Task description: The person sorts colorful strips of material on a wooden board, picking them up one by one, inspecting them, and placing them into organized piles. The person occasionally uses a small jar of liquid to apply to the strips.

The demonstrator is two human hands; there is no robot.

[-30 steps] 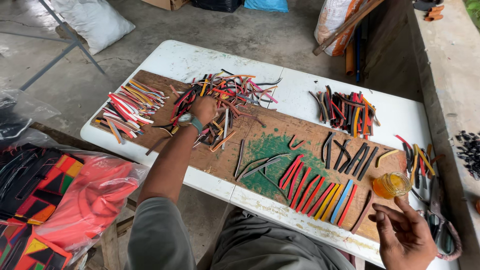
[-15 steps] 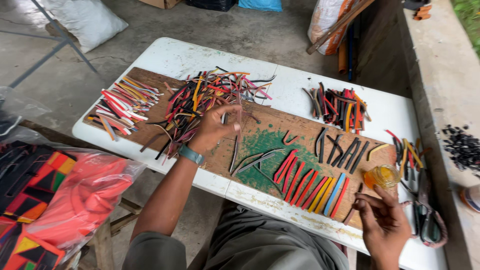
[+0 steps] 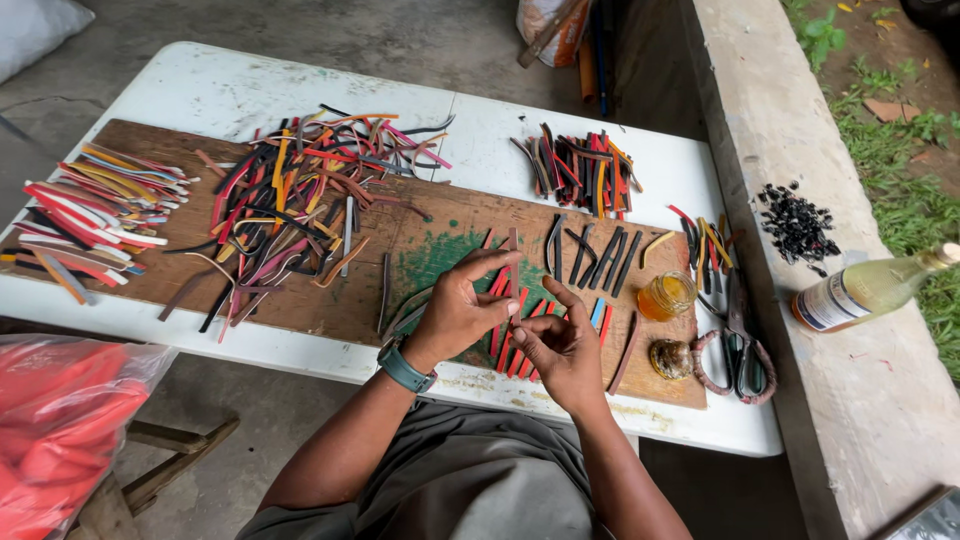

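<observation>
Wooden board (image 3: 350, 310) under both hands; left hand (image 3: 462, 312), right hand (image 3: 560, 345) hide strips.

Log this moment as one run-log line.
left hand: pinching thin strip | right hand: touching same strip | below: row of coloured strips on wooden board | glue jar right

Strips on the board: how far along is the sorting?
Done: a row of coloured strips lies side by side on the wooden board, black strips beside it. In hand: left hand and right hand meet over that row, pinching something too small to tell. Left: the big mixed pile remains tangled.
</observation>
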